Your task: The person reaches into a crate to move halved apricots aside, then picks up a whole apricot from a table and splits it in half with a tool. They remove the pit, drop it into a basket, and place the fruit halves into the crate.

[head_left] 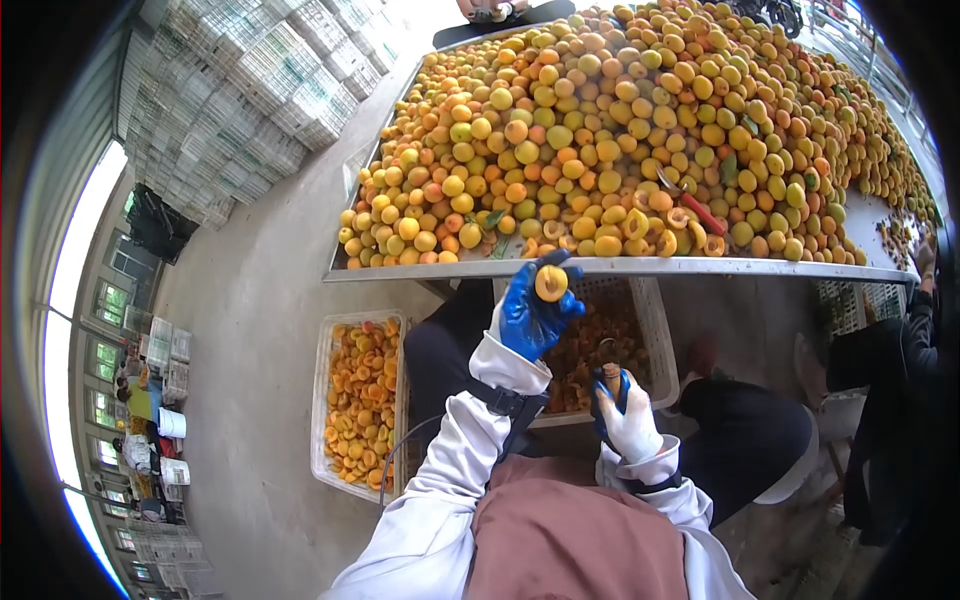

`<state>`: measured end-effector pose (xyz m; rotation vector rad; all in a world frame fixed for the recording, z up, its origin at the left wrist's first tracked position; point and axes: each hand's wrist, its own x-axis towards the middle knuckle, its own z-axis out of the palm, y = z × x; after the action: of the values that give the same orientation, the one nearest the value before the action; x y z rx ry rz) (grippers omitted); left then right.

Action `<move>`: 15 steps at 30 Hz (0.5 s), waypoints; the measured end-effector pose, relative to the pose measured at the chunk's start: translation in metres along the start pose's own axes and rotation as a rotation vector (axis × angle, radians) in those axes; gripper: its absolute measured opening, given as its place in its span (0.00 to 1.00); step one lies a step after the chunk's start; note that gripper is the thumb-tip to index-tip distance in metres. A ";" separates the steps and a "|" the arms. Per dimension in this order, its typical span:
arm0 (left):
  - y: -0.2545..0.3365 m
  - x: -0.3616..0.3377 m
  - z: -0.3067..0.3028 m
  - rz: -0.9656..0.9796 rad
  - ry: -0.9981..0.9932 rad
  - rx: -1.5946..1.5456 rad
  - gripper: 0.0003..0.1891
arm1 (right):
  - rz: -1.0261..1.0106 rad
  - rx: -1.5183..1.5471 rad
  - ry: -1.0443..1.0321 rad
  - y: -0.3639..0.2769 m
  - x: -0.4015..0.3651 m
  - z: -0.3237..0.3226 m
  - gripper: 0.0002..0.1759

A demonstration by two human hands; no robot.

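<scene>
My left hand, in a blue-coated glove, is closed around a halved apricot. Its cut face points up, with a dark spot at the middle that looks like the stone. Lower and to the right, my right hand wears a white and blue glove. Its fingers are wrapped round a small tool with a wooden handle and a thin curved metal end. Just beyond my left hand is the metal edge of a table, heaped with whole apricots. Several cut halves lie near that edge.
A red-handled knife rests on the heap. Left of my legs stands a white crate of orange apricot halves; another crate sits under the table edge. A co-worker's arm is at far right. Stacked crates line the back left.
</scene>
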<state>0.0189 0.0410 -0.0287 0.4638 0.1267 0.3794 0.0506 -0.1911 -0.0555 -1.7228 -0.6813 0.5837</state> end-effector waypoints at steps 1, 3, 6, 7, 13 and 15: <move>-0.008 -0.004 -0.011 -0.048 0.027 0.114 0.26 | 0.023 0.104 -0.045 -0.007 -0.001 0.000 0.17; -0.023 -0.013 -0.013 -0.119 0.100 0.323 0.26 | -0.020 0.178 -0.065 0.000 -0.003 0.004 0.14; -0.044 -0.024 -0.013 -0.175 0.128 0.272 0.26 | 0.082 0.322 -0.027 0.005 0.000 0.004 0.11; -0.051 -0.025 -0.020 -0.187 0.143 0.215 0.25 | 0.018 0.266 0.013 0.011 0.003 0.004 0.08; -0.090 -0.035 -0.003 -0.185 0.075 0.166 0.22 | 0.221 0.312 0.167 0.021 0.014 0.001 0.11; -0.101 -0.037 0.006 -0.170 0.041 0.237 0.21 | 0.231 0.342 0.249 0.022 0.015 -0.003 0.14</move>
<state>0.0195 -0.0591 -0.0681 0.6738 0.2511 0.2070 0.0663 -0.1868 -0.0765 -1.5259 -0.1924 0.5933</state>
